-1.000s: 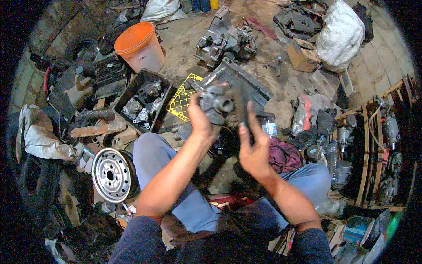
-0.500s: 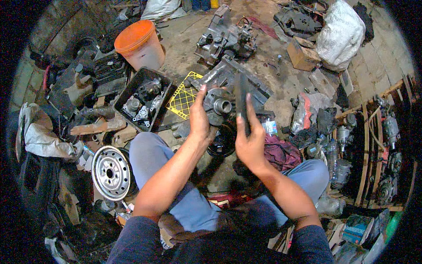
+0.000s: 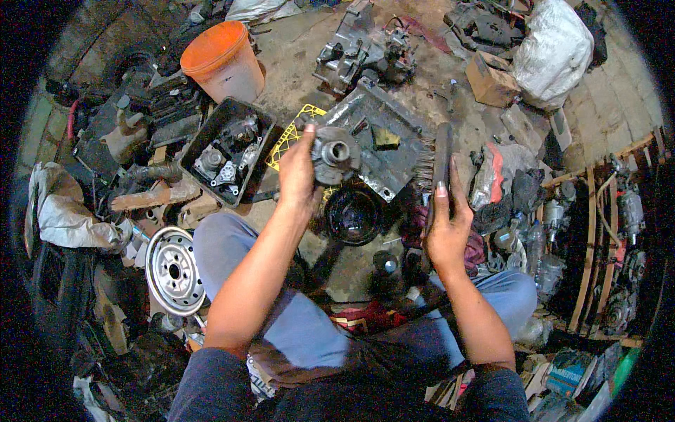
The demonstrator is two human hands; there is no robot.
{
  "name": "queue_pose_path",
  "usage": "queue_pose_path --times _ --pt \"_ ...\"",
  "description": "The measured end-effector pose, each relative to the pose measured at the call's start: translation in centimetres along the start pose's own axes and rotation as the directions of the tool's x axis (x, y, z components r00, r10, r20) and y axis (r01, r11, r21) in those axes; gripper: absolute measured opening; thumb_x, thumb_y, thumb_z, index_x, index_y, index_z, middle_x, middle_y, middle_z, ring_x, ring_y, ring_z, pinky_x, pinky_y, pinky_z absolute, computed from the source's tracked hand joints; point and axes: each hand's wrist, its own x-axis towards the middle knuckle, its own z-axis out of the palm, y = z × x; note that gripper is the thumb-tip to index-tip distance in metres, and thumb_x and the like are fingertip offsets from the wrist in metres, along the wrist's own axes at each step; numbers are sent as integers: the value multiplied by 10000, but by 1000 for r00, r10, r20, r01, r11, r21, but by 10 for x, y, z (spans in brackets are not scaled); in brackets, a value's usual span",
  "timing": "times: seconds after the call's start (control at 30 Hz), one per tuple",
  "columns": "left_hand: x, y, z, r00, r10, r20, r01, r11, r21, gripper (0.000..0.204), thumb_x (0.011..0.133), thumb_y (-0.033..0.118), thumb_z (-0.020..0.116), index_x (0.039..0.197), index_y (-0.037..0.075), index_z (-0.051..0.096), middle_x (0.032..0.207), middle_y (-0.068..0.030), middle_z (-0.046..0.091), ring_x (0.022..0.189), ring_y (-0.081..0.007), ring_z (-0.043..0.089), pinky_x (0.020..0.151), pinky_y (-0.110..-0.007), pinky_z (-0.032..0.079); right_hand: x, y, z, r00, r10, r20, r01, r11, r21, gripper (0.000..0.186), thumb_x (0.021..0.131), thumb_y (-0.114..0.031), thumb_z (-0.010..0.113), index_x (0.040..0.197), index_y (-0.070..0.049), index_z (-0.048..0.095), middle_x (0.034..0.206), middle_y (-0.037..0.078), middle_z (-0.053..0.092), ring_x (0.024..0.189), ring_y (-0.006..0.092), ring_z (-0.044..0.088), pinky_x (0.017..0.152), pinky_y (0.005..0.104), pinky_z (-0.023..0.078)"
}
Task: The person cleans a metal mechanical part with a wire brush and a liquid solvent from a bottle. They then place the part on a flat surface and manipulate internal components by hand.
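Note:
My left hand (image 3: 299,169) grips a round grey metal part with a hollow hub (image 3: 335,152), holding it up over the floor between my knees. Its fingers wrap behind the part and are mostly hidden. In my right hand (image 3: 448,225) is a dark-backed brush (image 3: 441,158), upright, its bristles facing left toward the part but apart from it. Beneath the two hands lies a flat grimy metal tray (image 3: 401,165) with a small yellowish block (image 3: 385,138) on it. A black round bowl (image 3: 354,214) with dark, shiny contents sits just nearer to me.
Left stand a black bin of metal parts (image 3: 188,158), an orange-topped bucket (image 3: 239,74), and a steel wheel rim (image 3: 174,271). A yellow plastic grid (image 3: 285,144) lies beside the bin. Farther off is a gearbox-like casting (image 3: 362,53). At right are a cardboard box (image 3: 491,81) and wooden slats (image 3: 583,246).
My right hand and the brush have moved right, away from the metal part. My left hand has shifted slightly left with the part, uncovering the tray and bowl.

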Motion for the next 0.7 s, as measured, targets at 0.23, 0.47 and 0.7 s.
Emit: queue_pose_path --times 0.23,0.47,0.7 --pt "8 -28 39 918 373 132 -361 656 662 398 998 340 611 1083 -33 719 992 -206 732 916 -297 679 872 -384 502 3 13 5 994 78 70 -83 995 61 469 1052 -155 480 1467 60 437 1466 193 527 1382 264 458 1163 354 300" --pt "29 -34 36 632 649 423 -581 36 813 358 992 319 603 956 -5 750 894 -209 682 899 -406 578 861 -487 454 0 14 0 988 -42 152 35 998 44 476 1033 -95 486 1480 53 424 1504 215 481 1391 258 453 1155 343 304" --pt "20 -23 31 713 336 616 -650 -15 760 416 920 406 667 1141 54 693 1209 -143 631 1168 -362 508 1003 -502 378 0 24 2 984 -18 180 25 999 -34 518 1013 -136 509 1486 49 410 1458 255 516 1334 312 528 1097 371 389"
